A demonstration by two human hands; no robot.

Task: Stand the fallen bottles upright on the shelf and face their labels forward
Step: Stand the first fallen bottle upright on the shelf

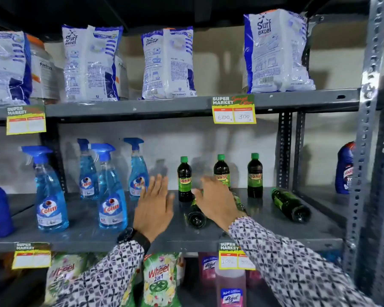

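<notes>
Head view: dark fallen bottle (195, 214) lies base-out on the shelf (87, 235), another (290, 204) further right. Smooth, rigid plastic, probably heavy with liquid, so I'd grip mid-body. My right hand (217, 201) hovers palm-down over it, fingers loose, holding nothing; left hand (154, 207) spread open, empty.
</notes>
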